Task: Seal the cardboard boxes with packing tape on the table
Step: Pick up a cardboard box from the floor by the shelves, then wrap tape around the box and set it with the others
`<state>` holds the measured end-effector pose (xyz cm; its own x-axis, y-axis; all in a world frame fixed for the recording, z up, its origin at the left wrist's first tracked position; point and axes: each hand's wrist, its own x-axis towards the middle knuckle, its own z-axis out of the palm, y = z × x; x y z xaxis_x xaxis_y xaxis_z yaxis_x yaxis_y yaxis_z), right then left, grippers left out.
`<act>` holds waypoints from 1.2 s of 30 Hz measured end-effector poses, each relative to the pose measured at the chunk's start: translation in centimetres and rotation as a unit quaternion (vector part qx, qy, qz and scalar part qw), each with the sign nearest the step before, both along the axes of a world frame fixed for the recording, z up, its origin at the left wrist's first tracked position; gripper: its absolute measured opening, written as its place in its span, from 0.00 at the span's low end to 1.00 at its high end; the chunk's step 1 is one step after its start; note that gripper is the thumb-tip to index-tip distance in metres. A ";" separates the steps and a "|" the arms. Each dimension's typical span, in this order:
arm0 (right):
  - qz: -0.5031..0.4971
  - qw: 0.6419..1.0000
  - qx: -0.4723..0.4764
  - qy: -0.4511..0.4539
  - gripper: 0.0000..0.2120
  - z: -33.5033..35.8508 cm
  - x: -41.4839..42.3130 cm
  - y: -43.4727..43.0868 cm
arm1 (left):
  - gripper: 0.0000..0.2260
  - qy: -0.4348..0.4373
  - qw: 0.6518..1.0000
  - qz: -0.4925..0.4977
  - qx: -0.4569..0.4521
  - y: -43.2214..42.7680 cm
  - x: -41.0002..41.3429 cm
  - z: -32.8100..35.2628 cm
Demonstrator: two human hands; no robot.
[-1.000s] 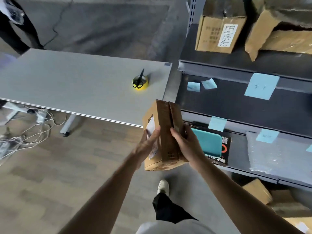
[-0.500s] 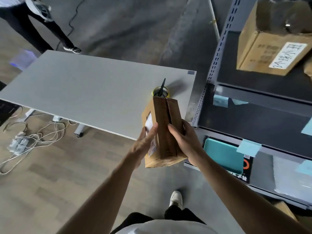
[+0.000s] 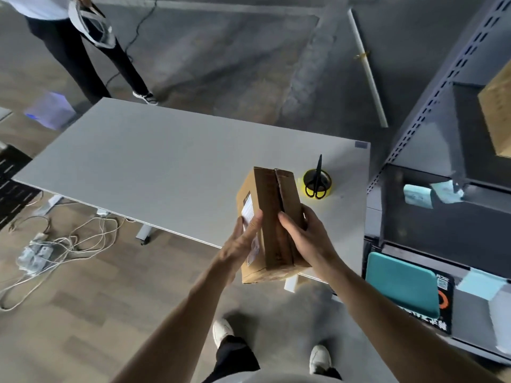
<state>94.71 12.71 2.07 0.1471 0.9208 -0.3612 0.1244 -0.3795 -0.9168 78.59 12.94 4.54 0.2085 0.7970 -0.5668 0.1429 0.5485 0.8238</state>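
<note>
**2 hands hold box over table's near edge; tape roll sits just beyond**

L hand [image 3: 243, 244]: fingers straight, together, pressed flat on the labelled side of the brown cardboard box [image 3: 272, 217]. R hand [image 3: 307, 239]: thumb on top by the flap seam, fingers curled round the other side. Box is in the air above the near-right edge of the grey rectangular table [image 3: 166, 167], long axis pointing away from the person, seam up & looks untaped. Yellow packing-tape roll [image 3: 329, 188] w/ black scissors [image 3: 318, 172] across it sits at the table's right end, just past the box, nearer the R hand. Prob. next: set box down short of the roll. Grey metal shelf rack [image 3: 414, 134] stands off the table's right end, another person [image 3: 91, 59] at its far-left corner.
</note>
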 end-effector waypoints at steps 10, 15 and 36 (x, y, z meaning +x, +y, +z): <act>0.001 0.998 0.023 -0.061 0.22 1.4 -10.5 4.9 | 0.35 -0.038 0.997 -0.061 0.017 6.2 -10.7 -0.2; 0.047 0.991 0.040 -0.119 0.22 1.8 -12.8 7.8 | 0.46 -0.049 0.997 -0.060 0.004 8.6 -13.8 -1.0; 0.004 0.995 0.003 -0.098 0.23 -1.0 -17.6 21.2 | 0.19 0.116 0.989 -0.080 0.054 24.1 -16.3 -1.8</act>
